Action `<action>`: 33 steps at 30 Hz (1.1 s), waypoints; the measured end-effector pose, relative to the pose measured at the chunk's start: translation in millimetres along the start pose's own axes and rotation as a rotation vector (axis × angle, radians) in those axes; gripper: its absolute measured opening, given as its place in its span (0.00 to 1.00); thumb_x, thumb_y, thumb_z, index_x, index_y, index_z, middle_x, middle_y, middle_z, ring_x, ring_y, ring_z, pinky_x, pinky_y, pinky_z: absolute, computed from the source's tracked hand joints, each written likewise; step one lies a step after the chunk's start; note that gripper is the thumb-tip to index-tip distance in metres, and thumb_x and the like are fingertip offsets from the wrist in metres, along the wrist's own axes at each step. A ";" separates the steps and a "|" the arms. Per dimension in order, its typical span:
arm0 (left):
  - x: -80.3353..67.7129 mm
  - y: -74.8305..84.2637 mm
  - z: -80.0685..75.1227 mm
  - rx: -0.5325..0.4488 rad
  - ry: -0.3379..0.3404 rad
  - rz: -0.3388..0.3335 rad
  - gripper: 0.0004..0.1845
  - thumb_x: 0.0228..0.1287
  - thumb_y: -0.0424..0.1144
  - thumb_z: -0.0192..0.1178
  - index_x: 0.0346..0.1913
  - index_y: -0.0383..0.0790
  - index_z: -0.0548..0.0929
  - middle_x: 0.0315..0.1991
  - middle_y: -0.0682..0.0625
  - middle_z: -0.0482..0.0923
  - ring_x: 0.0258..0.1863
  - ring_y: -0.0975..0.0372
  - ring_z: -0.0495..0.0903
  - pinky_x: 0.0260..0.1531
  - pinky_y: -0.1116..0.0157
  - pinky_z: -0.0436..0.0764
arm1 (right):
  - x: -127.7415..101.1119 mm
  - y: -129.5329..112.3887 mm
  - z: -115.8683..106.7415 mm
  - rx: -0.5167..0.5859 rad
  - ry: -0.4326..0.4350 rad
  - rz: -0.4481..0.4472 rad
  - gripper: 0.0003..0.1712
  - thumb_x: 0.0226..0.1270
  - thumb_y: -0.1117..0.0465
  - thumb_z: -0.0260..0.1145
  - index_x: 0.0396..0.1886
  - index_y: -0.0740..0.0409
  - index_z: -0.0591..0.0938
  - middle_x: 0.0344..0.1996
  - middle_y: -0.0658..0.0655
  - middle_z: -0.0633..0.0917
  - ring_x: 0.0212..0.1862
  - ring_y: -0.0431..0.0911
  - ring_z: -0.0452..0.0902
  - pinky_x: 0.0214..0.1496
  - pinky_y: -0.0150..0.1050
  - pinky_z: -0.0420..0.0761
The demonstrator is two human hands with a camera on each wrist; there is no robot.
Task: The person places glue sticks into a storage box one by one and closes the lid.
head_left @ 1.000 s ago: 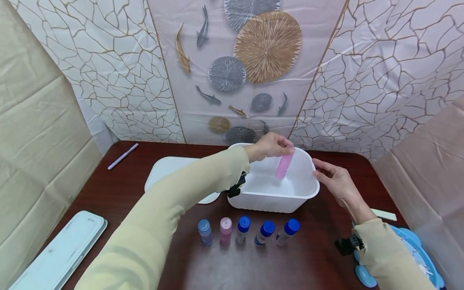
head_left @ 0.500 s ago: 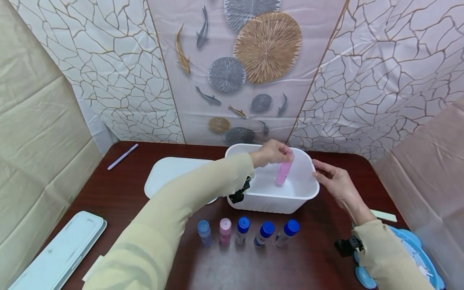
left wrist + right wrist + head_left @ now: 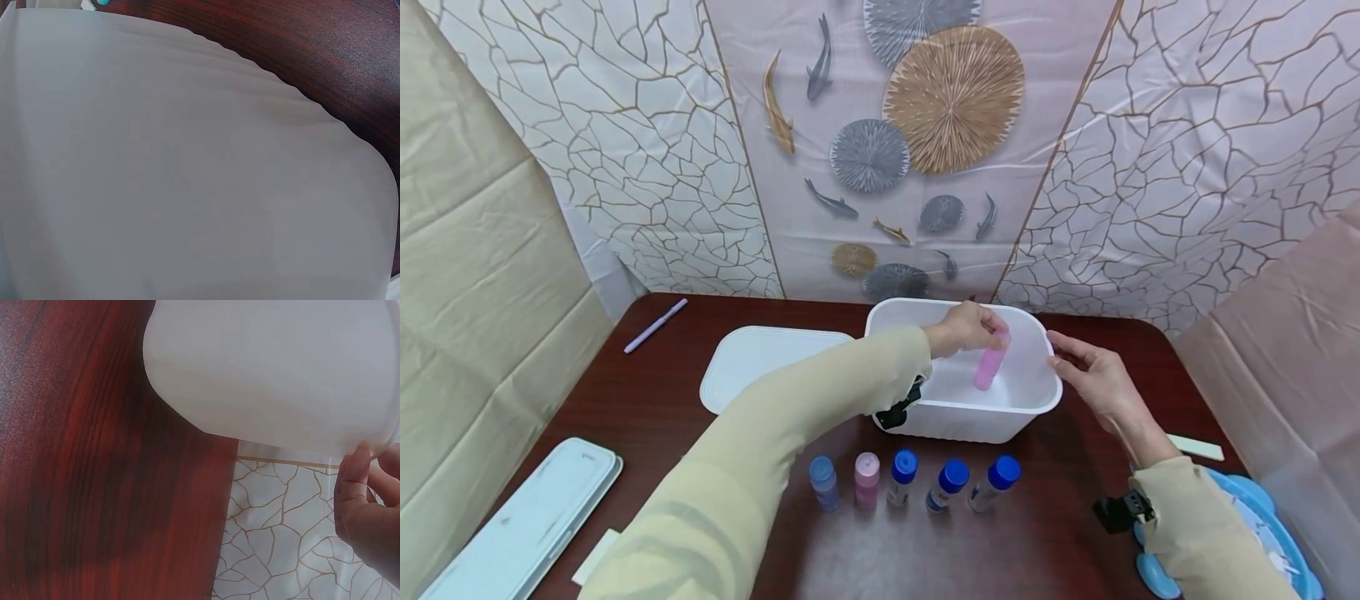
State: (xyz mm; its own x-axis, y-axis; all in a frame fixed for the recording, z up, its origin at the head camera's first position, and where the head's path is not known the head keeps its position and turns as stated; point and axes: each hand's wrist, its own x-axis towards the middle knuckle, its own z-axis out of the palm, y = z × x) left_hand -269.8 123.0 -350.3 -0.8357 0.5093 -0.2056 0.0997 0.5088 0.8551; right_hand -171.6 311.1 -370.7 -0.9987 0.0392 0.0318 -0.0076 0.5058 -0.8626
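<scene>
My left hand (image 3: 968, 327) reaches into a white plastic bin (image 3: 962, 422), its fingers gripping a slim pink bottle (image 3: 990, 368) by the top. The bottle stands almost upright inside, its lower end close over the bin floor. At the bin's right end, my right hand (image 3: 1097, 379) pinches the rim between thumb and fingers; the right wrist view shows those fingers (image 3: 355, 478) at the edge. In the left wrist view the bin's outer wall (image 3: 200, 162) fills most of the picture and the left hand is hidden. Several small bottles (image 3: 903, 475) with blue or pink caps stand in a row before the bin.
A white lid (image 3: 752, 354) lies left of the bin, partly under the left sleeve. Farther left are a lilac pen (image 3: 655, 325) and a long pale case (image 3: 523, 517). A blue tray (image 3: 1262, 508) sits beneath the right forearm, with a pale strip (image 3: 1197, 447) near it.
My left hand has lowered the pink bottle deeper into the bin, toward its floor. The right hand has stayed at the rim.
</scene>
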 end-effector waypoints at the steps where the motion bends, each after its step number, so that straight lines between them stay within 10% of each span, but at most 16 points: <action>1: -0.3 -0.1 0.3 -0.006 0.002 0.001 0.12 0.55 0.33 0.68 0.44 0.39 0.85 0.42 0.48 0.84 0.40 0.63 0.79 0.37 0.74 0.77 | -0.1 0.1 0.0 0.000 0.000 0.001 0.28 0.70 0.61 0.57 0.67 0.67 0.65 0.60 0.73 0.71 0.40 0.23 0.69 0.41 0.21 0.78; 17: -12.9 8.5 -11.6 -0.055 -0.031 0.038 0.20 0.56 0.29 0.66 0.54 0.33 0.80 0.51 0.43 0.81 0.51 0.58 0.79 0.42 0.77 0.78 | -1.3 -0.5 0.3 -0.013 -0.003 0.015 0.30 0.71 0.58 0.57 0.68 0.66 0.64 0.63 0.72 0.68 0.42 0.22 0.67 0.41 0.19 0.76; 22: -22.7 9.5 -21.1 -0.075 -0.052 0.041 0.21 0.57 0.32 0.66 0.55 0.34 0.79 0.52 0.43 0.80 0.51 0.59 0.80 0.41 0.76 0.78 | -2.4 -2.1 -3.0 -0.058 -0.018 0.040 0.30 0.72 0.56 0.56 0.69 0.63 0.63 0.65 0.69 0.67 0.55 0.44 0.70 0.41 0.17 0.75; 33: -85.9 -1.3 -77.5 -0.327 -0.361 0.110 0.19 0.65 0.32 0.58 0.58 0.33 0.75 0.58 0.43 0.76 0.54 0.59 0.78 0.52 0.68 0.78 | -2.5 -2.6 -1.1 -0.060 -0.027 0.056 0.30 0.72 0.56 0.56 0.69 0.63 0.63 0.66 0.69 0.66 0.59 0.52 0.67 0.40 0.16 0.73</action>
State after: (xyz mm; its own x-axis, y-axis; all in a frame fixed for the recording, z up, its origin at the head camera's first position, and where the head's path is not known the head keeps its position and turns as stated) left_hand -239.9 24.8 -296.9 -0.5840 0.7847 -0.2079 -0.0461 0.2236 0.9736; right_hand -169.1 310.6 -368.0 -0.9985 0.0462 -0.0302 0.0508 0.5541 -0.8309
